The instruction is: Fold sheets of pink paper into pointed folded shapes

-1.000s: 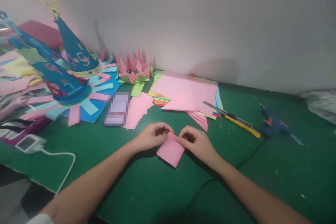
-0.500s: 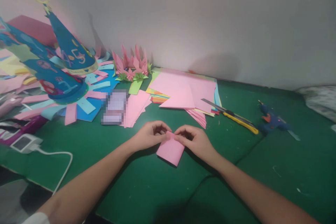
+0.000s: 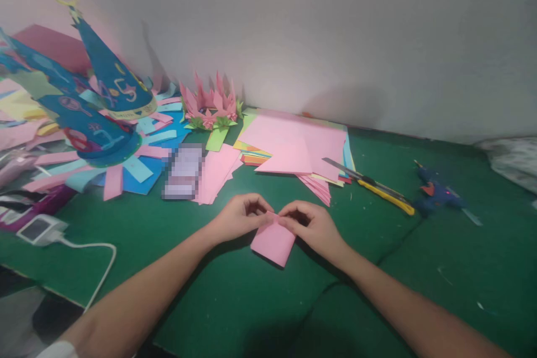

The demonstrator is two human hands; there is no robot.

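Observation:
A small folded pink paper point(image 3: 273, 243) lies on the green mat point(image 3: 235, 302) in front of me. My left hand point(image 3: 239, 217) pinches its far edge from the left, fingers curled. From the right, my right hand point(image 3: 311, 225) pinches the same edge, fingertips almost meeting the left hand's. The near part of the paper rests flat on the mat.
A stack of pink and coloured sheets point(image 3: 296, 148) lies behind the hands, and a yellow utility knife point(image 3: 373, 185) is to its right. Further right lies a blue glue gun point(image 3: 438, 194). Blue paper cones point(image 3: 107, 86), a pink paper crown point(image 3: 210, 105) and a white charger point(image 3: 39, 229) are on the left.
The hands have closed in a little on the paper's far edge. The view has shifted slightly; nothing else moved.

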